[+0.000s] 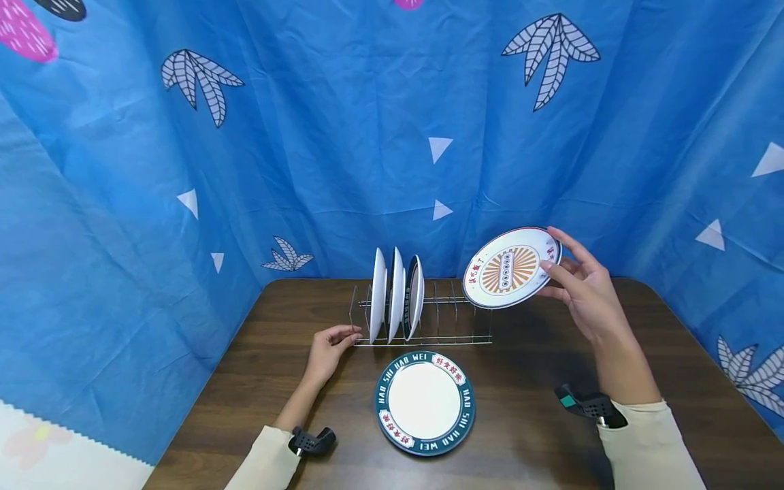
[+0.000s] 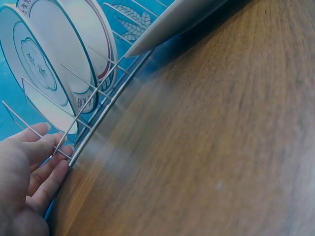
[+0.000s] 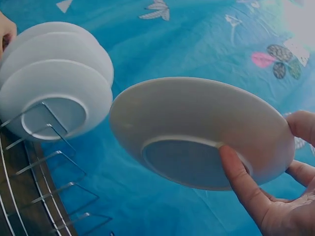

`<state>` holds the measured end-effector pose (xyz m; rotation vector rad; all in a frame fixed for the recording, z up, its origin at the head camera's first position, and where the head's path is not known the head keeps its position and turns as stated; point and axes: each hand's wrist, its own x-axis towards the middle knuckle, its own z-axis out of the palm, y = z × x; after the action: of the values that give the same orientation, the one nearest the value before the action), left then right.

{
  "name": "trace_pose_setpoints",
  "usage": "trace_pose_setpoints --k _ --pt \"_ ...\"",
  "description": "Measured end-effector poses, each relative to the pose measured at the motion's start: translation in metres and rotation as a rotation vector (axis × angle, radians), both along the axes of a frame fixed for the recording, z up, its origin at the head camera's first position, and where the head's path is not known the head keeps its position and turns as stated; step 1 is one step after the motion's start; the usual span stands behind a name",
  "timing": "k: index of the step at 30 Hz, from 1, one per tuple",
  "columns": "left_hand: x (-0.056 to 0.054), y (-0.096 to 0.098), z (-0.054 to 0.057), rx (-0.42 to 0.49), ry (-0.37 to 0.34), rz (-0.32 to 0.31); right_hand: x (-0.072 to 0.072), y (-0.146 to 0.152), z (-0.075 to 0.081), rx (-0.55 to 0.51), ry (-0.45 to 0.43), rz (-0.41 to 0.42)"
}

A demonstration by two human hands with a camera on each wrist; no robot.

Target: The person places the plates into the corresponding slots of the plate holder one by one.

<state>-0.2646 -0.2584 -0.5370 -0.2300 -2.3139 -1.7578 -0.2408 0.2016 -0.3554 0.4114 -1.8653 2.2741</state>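
My right hand (image 1: 589,294) holds a white plate (image 1: 511,269) with an orange sunburst centre and red lettering, gripping its right edge. The plate is tilted in the air over the right end of a wire dish rack (image 2: 111,104). In the right wrist view its plain white underside (image 3: 197,108) shows, with a finger against the foot ring. With its fingertips, my left hand (image 1: 328,352) pinches the rack's left front corner. Three plates stand upright in the rack's left part: a white one (image 1: 378,297), another (image 1: 396,294) beside it, and a dark-rimmed one (image 1: 418,299).
A plate with a dark teal lettered rim (image 1: 424,400) lies flat on the wooden table (image 1: 520,408) in front of the rack. Vacant wire slots stand right of the upright plates. A blue patterned curtain (image 1: 380,150) hangs close behind.
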Motion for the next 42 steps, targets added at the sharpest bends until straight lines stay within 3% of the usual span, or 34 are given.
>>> trace_pose_setpoints --k 7,11,16,25,31,42 --pt "0.013 0.005 0.031 -0.013 0.001 -0.035 0.001 -0.018 0.003 0.009 0.026 0.036" --pt "0.012 0.006 0.039 -0.007 0.008 -0.039 0.002 -0.026 0.007 0.023 0.052 0.051" --pt "0.010 0.005 0.039 -0.005 -0.003 -0.046 0.002 -0.037 0.008 0.087 0.047 0.047" --pt "0.013 0.004 0.035 -0.006 -0.006 -0.044 -0.013 -0.061 0.010 0.347 0.052 0.077" --pt "0.012 0.004 0.030 0.005 -0.007 -0.035 -0.031 -0.079 0.006 0.419 0.040 0.147" --pt "0.016 0.005 0.028 0.013 -0.027 -0.046 -0.051 -0.107 -0.015 0.503 0.019 0.222"
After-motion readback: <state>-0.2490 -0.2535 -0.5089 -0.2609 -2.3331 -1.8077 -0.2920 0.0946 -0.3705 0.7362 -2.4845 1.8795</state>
